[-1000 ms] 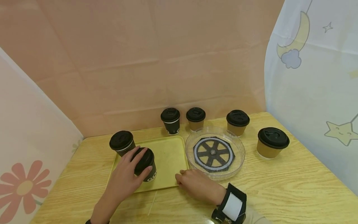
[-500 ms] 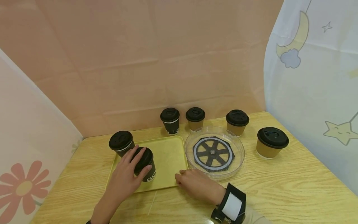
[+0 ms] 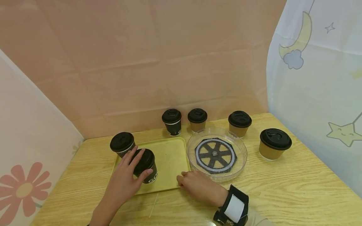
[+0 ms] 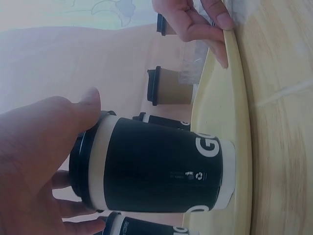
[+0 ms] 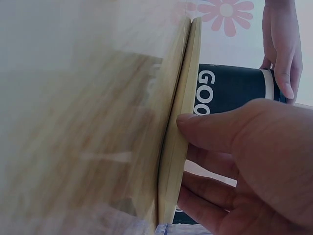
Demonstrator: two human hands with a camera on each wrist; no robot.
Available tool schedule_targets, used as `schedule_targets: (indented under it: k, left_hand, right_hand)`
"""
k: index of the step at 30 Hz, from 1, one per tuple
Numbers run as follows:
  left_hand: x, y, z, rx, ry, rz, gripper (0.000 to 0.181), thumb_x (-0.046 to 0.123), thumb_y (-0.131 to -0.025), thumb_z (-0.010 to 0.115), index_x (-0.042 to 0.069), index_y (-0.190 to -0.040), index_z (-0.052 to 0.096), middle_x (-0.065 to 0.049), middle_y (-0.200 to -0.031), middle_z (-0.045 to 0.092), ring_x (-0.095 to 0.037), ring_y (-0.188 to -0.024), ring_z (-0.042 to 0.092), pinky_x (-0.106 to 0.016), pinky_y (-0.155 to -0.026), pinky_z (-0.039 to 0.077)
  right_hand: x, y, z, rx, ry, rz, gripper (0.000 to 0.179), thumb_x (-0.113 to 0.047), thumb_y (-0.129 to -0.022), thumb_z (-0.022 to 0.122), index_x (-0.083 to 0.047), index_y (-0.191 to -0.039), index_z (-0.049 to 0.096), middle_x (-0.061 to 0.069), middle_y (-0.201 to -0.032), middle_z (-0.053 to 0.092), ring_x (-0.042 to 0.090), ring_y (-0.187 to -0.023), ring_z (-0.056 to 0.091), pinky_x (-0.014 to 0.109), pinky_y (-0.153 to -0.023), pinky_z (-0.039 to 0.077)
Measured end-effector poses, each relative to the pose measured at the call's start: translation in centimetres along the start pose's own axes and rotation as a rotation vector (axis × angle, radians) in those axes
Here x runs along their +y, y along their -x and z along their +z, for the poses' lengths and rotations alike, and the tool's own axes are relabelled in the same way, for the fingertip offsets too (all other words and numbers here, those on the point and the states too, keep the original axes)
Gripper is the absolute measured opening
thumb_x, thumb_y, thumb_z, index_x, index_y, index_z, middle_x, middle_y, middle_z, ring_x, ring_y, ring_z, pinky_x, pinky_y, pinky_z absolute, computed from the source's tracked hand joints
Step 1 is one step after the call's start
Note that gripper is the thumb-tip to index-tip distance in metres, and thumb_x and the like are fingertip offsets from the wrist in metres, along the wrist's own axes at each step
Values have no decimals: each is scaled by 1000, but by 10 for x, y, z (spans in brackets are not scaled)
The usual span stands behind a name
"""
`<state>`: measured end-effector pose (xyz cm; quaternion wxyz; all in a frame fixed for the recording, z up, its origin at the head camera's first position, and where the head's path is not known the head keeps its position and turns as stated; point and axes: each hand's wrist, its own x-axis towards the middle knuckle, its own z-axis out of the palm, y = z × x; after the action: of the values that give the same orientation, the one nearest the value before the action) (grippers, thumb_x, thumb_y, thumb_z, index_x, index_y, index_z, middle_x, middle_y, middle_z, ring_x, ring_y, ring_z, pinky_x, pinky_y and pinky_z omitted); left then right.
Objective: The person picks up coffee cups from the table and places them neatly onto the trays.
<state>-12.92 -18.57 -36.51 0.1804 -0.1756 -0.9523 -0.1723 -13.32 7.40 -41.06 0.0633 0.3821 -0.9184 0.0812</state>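
A black lidded paper coffee cup stands upright on the left part of a yellow tray. My left hand is around its lid with fingers spread and loose, the thumb in front and the fingertips at the lid's left side. In the left wrist view the thumb lies right at the lid's rim, and white lettering shows on the cup. Behind that hand, a second black cup stands at the tray's far left corner. My right hand pinches the tray's front rim near its right corner.
Right of the tray lies a clear round dish with a dark wheel-like piece in it. Along the back stand another black cup and two brown cups, one beside it. A larger brown cup is at far right.
My left fingers have spread and slid left off the top of the lid, baring more of it. The cup, the tray and my right hand have stayed in place.
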Motion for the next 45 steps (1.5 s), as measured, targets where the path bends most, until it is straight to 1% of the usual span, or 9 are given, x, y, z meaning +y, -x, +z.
schedule_targets:
  k: [6, 8, 13, 20, 23, 27, 32, 39, 45]
  left_hand:
    - [-7, 9, -7, 57, 14, -3, 78, 44, -84, 73, 18, -149, 40, -14, -153, 40, -44, -136, 41, -66, -95, 44]
    - [-10, 13, -9, 64, 12, -19, 80, 45, -84, 73, 16, -150, 39, -15, -153, 40, -44, -135, 42, -66, -95, 43]
    - [-19, 24, -12, 49, 10, -71, 84, 45, -83, 74, 9, -150, 37, -19, -151, 40, -45, -133, 42, -65, -96, 41]
    - [-33, 38, -13, 43, 16, -104, 81, 44, -85, 73, 2, -147, 41, -23, -147, 44, -46, -130, 45, -63, -95, 43]
    - [-37, 42, -11, 7, 4, -130, 73, 45, -86, 71, 3, -142, 48, -24, -143, 48, -47, -127, 47, -65, -94, 43]
    - [-43, 46, -5, -77, -28, -172, 65, 48, -89, 66, 3, -136, 54, -24, -139, 52, -50, -125, 49, -67, -94, 43]
    - [-51, 52, 4, -152, -35, -199, 66, 50, -90, 64, 4, -137, 55, -25, -140, 52, -53, -126, 47, -68, -93, 43]
    - [-58, 57, 11, -223, -15, -185, 69, 51, -89, 65, 1, -136, 55, -25, -140, 53, -55, -127, 46, -68, -94, 42]
    - [-62, 58, 15, -286, -4, -224, 72, 56, -88, 62, 2, -135, 56, -25, -140, 52, -54, -127, 46, -68, -94, 43]
  right_hand:
    - [-1, 0, -1, 0, 4, -2, 12, -17, -93, 63, -20, -82, 61, -8, -75, 60, 4, -63, 55, 19, -53, 39]
    - [-1, 0, -1, -6, 6, 3, 12, -17, -93, 63, -21, -82, 61, -8, -77, 61, 5, -63, 56, 20, -52, 40]
    - [-1, 1, -2, -15, -12, 12, 13, -18, -93, 64, -21, -81, 61, -8, -77, 59, 5, -61, 54, 20, -51, 38]
    - [0, 1, -2, -17, -20, 7, 13, -18, -94, 63, -21, -81, 60, -8, -77, 59, 4, -62, 54, 19, -52, 38]
    - [0, 1, -3, -21, -23, 6, 13, -17, -94, 63, -21, -82, 61, -8, -77, 59, 4, -62, 54, 19, -52, 38]
    - [0, 1, -3, -23, -27, 6, 12, -17, -94, 63, -21, -83, 61, -8, -78, 60, 4, -63, 55, 19, -53, 39]
    - [1, 0, -1, -20, -29, 0, 12, -17, -94, 63, -20, -82, 61, -8, -78, 60, 3, -63, 54, 18, -53, 39]
    - [0, 1, 0, -16, -25, 1, 14, -17, -93, 63, -21, -81, 60, -9, -76, 59, 3, -61, 52, 18, -52, 36]
    - [1, 1, 1, -12, -28, 0, 14, -17, -94, 62, -21, -81, 59, -9, -75, 58, 2, -60, 50, 18, -53, 36]
